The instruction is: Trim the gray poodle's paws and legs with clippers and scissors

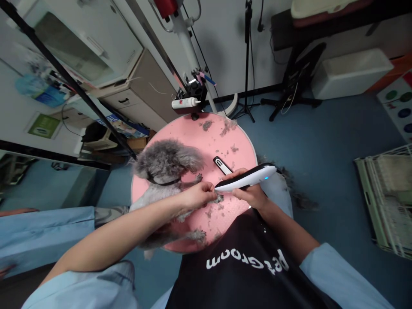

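Note:
A grey curly-coated dog [164,159] lies on its side on a round pink grooming table [180,128], wearing a dark collar. My left hand [200,195] is closed around one of its paws [219,198]; the toes stick out beyond my fingers. In my right hand [252,195] is a white and black hair clipper [246,178] with a small blue light. Its narrow tip meets the fur beside my left fingertips; whether it touches the paw I cannot tell. A second slim black and white clipper [222,165] lies on the table behind my right hand.
Tufts of cut grey fur [228,126] are scattered over the table and floor. At the table's far edge a white bottle [185,103] rests in a holder by the upright pole [189,47]. A wire crate [386,197] stands right; another person's blue sleeve [48,231] shows at left.

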`<state>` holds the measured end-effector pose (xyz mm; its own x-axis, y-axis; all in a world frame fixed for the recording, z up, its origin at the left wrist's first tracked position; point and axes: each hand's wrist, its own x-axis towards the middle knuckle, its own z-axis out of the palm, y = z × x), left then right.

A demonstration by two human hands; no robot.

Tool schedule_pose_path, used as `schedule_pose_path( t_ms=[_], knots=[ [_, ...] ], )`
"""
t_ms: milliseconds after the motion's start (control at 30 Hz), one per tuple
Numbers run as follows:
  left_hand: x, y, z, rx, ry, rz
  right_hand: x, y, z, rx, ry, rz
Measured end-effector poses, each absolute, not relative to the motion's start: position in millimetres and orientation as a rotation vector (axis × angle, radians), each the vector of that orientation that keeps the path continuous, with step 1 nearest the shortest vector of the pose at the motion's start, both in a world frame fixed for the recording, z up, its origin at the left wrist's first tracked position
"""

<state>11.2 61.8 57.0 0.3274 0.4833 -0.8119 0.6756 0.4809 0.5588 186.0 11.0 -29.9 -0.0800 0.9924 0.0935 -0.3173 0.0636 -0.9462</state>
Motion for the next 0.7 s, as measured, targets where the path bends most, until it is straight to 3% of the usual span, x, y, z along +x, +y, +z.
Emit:
schedule_pose_path(
  t_ms=[267,467,700],
  knots=[
    [3,61,51,1.261,1.324,-0.191,181,30,-22,-0.745,-1.222,1.376],
    [-3,63,49,1.325,1.195,-0.115,177,61,0,-0.726,-1.491,1.659],
    [-6,64,58,1.291,1.272,-0.098,169,75,-3,-0.555,-1.424,1.762]
  ],
)
